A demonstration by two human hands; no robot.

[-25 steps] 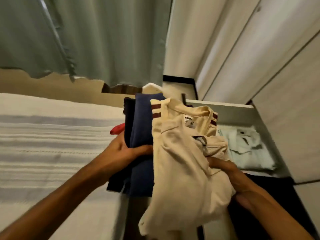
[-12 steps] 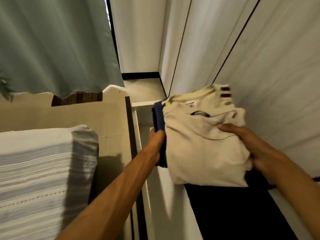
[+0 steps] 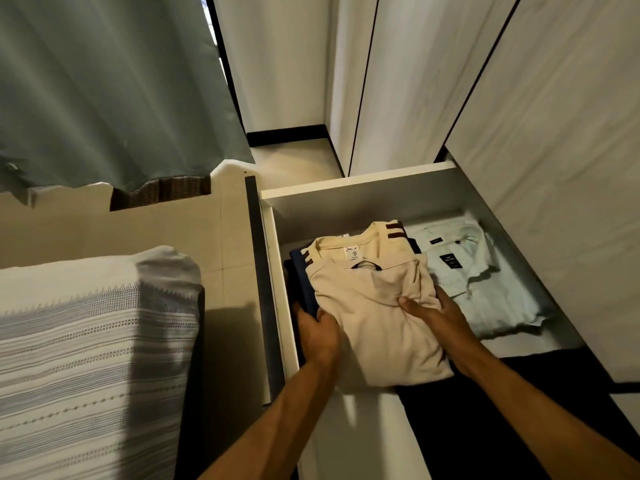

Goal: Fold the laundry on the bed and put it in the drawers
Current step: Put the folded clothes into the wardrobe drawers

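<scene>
Head view: the left hand point(image 3: 317, 332) gripped the folded stack's left edge, fingers curled under the navy garment point(image 3: 302, 271). The right hand point(image 3: 438, 315) pinched the cream shirt point(image 3: 367, 306) on top. The stack sat inside the open drawer point(image 3: 346, 197), a pale folded shirt point(image 3: 485, 282) just right of it.

The head view looks steeply down, close over the open drawer point(image 3: 363, 188), bed point(image 3: 86, 341) at left.

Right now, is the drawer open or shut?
Open. The drawer is pulled out from the wardrobe, so its inside shows, with the cream shirt and a pale shirt lying folded in it.
</scene>
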